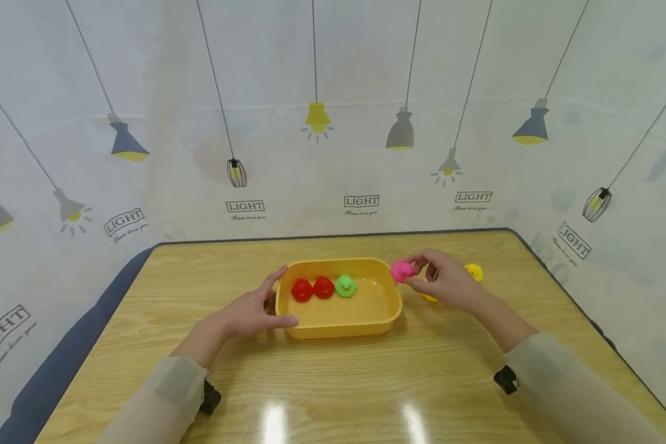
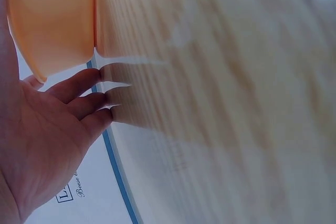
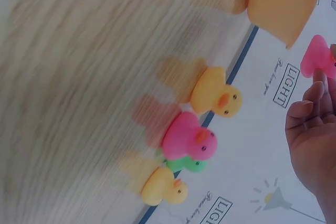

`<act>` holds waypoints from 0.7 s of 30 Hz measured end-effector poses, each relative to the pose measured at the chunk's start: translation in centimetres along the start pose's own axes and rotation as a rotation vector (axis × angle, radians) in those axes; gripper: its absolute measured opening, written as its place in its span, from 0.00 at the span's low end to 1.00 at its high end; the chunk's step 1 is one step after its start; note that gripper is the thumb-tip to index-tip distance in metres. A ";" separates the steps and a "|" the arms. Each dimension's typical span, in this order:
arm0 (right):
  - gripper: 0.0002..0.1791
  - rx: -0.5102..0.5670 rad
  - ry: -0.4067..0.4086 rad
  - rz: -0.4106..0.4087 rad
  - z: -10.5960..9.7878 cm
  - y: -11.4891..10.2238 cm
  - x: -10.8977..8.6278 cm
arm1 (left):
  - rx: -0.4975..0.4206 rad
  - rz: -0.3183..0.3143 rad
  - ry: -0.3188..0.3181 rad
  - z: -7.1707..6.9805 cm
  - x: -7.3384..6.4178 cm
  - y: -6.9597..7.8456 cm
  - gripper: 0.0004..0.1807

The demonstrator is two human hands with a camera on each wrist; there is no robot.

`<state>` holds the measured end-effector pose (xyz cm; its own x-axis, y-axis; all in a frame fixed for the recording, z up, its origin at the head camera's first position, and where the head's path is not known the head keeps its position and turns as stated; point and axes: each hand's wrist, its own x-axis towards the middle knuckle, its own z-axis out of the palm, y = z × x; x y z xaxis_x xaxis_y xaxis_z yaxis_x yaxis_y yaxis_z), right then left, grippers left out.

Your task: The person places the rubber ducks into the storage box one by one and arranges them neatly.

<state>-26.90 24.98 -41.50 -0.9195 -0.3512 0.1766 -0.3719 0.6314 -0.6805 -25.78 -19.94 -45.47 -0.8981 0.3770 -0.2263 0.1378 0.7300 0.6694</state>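
A yellow plastic bin (image 1: 341,325) stands on the table, with two red rounded toys (image 1: 313,288) and a green rubber duck (image 1: 345,286) inside. My left hand (image 1: 255,311) rests against the bin's left end, its thumb along the near rim and fingers stretched toward the far corner. In the left wrist view those straight fingers (image 2: 84,90) lie beside the orange-looking bin wall (image 2: 52,19). Between thumb and fingertips my right hand (image 1: 446,280) pinches a pink rubber duck (image 1: 402,271), raised near the bin's right rim. The pinched duck (image 3: 316,59) is partly cut off in the right wrist view.
Right of the bin stand two yellow ducks (image 3: 212,93) (image 3: 163,186), another pink duck (image 3: 186,137) and a green duck (image 3: 187,163) partly behind it. In the head view my right hand hides most of this group. A lamp-printed cloth (image 1: 361,166) rises behind the wooden table (image 1: 338,388).
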 end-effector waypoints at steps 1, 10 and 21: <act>0.22 0.002 -0.004 -0.002 0.2 -0.1 0.3 | 0.000 0.003 0.000 0.0 0.0 0.0 0.68; 0.19 -0.043 -0.042 -0.031 2.3 -1.3 2.6 | 0.013 0.000 -0.001 -0.1 -0.1 0.1 0.69; 0.19 -0.152 -0.057 -0.007 4.4 -1.1 4.4 | 0.013 -0.006 -0.001 -0.1 0.0 -0.1 0.69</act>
<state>-29.94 19.64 -43.10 -0.9095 -0.3922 0.1377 -0.3976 0.7244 -0.5632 -25.87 -20.07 -45.47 -0.8986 0.3733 -0.2308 0.1379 0.7393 0.6591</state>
